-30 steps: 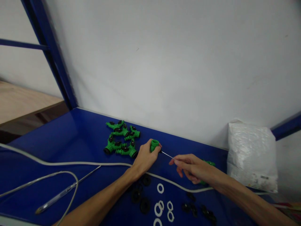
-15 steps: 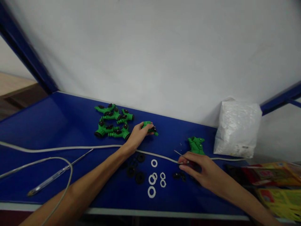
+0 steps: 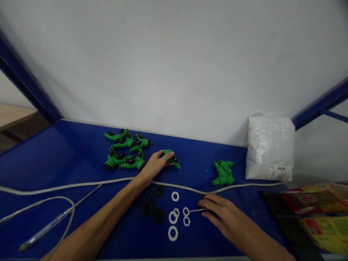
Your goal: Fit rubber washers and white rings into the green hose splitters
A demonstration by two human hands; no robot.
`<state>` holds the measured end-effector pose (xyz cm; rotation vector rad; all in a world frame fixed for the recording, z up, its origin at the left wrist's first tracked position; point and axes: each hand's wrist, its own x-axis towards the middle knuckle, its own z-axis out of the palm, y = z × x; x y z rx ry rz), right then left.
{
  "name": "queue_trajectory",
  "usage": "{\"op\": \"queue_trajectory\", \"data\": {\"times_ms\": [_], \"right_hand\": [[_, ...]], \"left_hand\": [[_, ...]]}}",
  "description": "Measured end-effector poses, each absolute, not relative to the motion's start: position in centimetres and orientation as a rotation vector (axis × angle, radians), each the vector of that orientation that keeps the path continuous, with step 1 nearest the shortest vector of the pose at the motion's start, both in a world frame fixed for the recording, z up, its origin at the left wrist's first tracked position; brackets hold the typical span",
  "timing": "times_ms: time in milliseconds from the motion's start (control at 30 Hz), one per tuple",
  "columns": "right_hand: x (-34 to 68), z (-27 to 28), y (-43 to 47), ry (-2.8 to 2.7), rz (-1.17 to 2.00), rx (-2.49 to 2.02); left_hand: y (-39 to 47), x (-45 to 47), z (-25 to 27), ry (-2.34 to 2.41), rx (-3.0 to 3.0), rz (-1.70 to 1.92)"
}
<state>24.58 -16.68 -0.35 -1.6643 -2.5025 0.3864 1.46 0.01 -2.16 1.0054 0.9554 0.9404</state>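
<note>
My left hand (image 3: 157,165) is closed around a green hose splitter (image 3: 168,156) with black parts, low over the blue table. My right hand (image 3: 224,215) is closed on a screwdriver (image 3: 196,210); its thin metal shaft points left, its tip close by a small white ring (image 3: 186,211). The handle is hidden by the fingers. Several more white rings (image 3: 173,233) lie left of that hand. Black rings (image 3: 158,215) are grouped beside my left forearm. Behind my left hand rests a group of green splitters (image 3: 133,163) with black valves.
Green splitter bodies (image 3: 224,173) lie at the right, near a white plastic-wrapped package (image 3: 270,148). A pale cable (image 3: 89,183) crosses the table. A long screwdriver with a clear handle (image 3: 51,226) lies at left. Red and yellow packets (image 3: 326,228) are at the right edge.
My right hand has moved down and left, bringing the screwdriver shaft from beside the green bodies to the white rings. My left hand still holds the splitter. The view has shifted slightly.
</note>
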Motion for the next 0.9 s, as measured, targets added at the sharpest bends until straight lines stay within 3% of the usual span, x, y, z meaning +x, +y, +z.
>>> {"op": "queue_trajectory", "data": {"times_ms": [267, 633, 900], "right_hand": [[24.5, -1.6, -15.4, -2.237, 0.505, -1.794], [22.1, 3.2, -11.0, -2.15, 0.971, -1.774], [21.7, 3.9, -6.6, -1.921, 1.424, -1.415]], "left_hand": [[-0.1, 1.2, -2.7, 1.005, 1.19, 0.899], [-1.1, 0.5, -1.4, 1.166, 1.626, 0.885], [-0.7, 0.6, -1.9, 1.116, 1.582, 0.848]]}}
